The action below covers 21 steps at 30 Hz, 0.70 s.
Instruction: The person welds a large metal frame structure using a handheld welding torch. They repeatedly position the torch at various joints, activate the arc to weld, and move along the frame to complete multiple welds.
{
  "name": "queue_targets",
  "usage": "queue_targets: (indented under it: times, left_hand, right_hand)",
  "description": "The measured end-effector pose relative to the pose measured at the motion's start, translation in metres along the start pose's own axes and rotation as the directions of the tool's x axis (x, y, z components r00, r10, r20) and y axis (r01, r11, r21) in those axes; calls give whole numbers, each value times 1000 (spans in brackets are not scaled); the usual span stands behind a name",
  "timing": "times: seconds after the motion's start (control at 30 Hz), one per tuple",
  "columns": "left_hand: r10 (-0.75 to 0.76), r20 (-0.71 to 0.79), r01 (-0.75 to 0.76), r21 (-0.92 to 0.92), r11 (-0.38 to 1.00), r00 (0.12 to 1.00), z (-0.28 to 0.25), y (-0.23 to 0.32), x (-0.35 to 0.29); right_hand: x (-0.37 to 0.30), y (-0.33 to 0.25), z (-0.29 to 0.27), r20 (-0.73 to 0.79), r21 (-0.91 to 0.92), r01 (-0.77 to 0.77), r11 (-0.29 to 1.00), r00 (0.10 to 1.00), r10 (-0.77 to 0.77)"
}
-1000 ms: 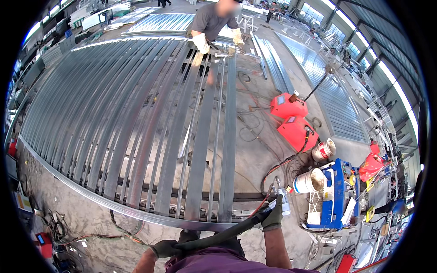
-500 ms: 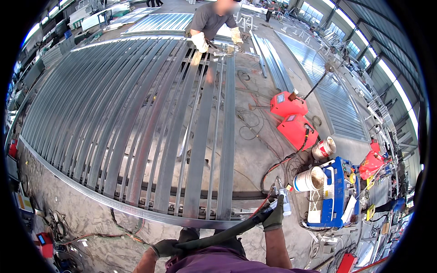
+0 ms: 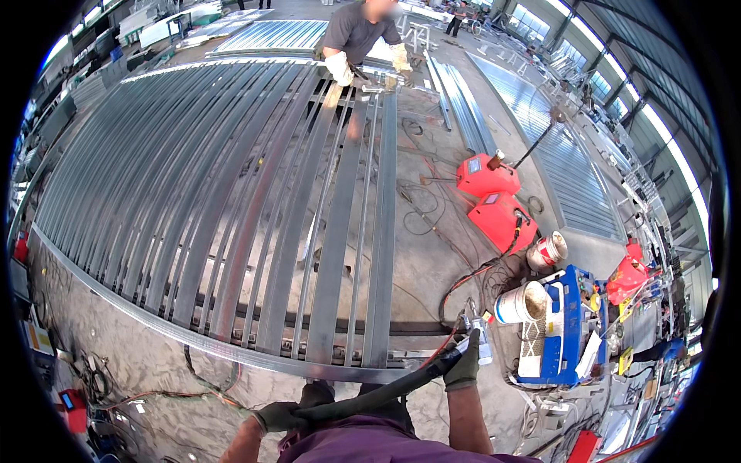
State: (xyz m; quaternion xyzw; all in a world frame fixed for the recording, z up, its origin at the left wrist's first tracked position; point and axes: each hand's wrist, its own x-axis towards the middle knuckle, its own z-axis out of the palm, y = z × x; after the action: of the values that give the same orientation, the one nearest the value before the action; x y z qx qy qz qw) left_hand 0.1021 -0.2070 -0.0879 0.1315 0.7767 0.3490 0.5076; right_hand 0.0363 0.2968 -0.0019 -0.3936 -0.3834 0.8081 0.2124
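Note:
In my gloved right hand (image 3: 463, 369) is a silver welding gun (image 3: 483, 344), held out to the right past the frame's near corner. A thick, dark sleeved cable (image 3: 372, 399) runs from the gun across the front of my body. My gloved left hand (image 3: 279, 417) is closed around that cable at the lower left. Ahead lies a large grey metal frame (image 3: 289, 297) of long parallel bars, its near rail just beyond my hands. The gun is apart from the bars. My right fingers are partly hidden behind the glove's back.
Across the frame a person (image 3: 356, 35) in light gloves works at its far end. Two red machines (image 3: 500, 220), white buckets (image 3: 521, 302) and a blue-and-white machine (image 3: 562, 328) stand on the right. Hoses (image 3: 455, 297) and cables trail over the floor. Corrugated panels (image 3: 567, 170) lie farther right.
The view has shifted slightly. My hands keep their grip on the gun and the cable, with hardly any movement. The person across the frame stays in nearly the same pose.

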Motion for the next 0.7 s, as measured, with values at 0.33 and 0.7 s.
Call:
queue_targets:
  times: [0.33, 0.7]
  left_hand:
    - [18, -28, -19, -34, 999, 999, 17, 3, 7]
    - [78, 41, -66, -246, 967, 996, 92, 56, 38]
  right_hand:
    - [-12, -22, 7, 117, -131, 82, 988, 991, -66]
    - [-2, -86, -3, 24, -310, -19, 950, 999, 28]
